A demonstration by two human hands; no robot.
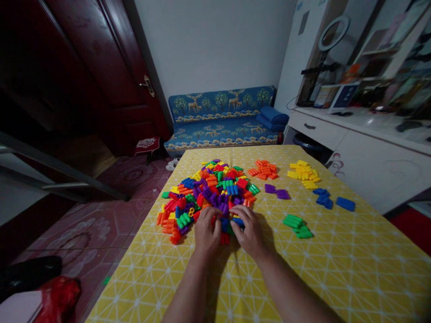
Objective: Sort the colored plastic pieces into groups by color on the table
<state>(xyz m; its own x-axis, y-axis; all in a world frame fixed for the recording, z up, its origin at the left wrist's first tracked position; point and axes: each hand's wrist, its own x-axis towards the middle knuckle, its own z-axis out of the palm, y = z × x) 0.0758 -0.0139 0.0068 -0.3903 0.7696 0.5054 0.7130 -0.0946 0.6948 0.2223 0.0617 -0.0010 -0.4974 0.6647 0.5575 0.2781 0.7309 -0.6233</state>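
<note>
A big mixed pile of coloured plastic blocks [208, 190] lies on the yellow patterned tablecloth [336, 269]. My left hand [206, 234] and my right hand [247, 231] rest at the pile's near edge, fingers curled into the blocks. Between them lie blue and red pieces [225, 226]; which pieces each hand grips is hidden. Sorted groups lie to the right: orange blocks [264, 169], yellow blocks [303, 174], purple blocks [277, 191], blue blocks [332, 199] and green blocks [296, 225].
A blue patterned sofa [220, 119] stands beyond the table's far edge. White cabinets and a desk [367, 148] with a ring light [333, 33] line the right. A dark red door [111, 76] is at left, above a tiled floor [101, 224].
</note>
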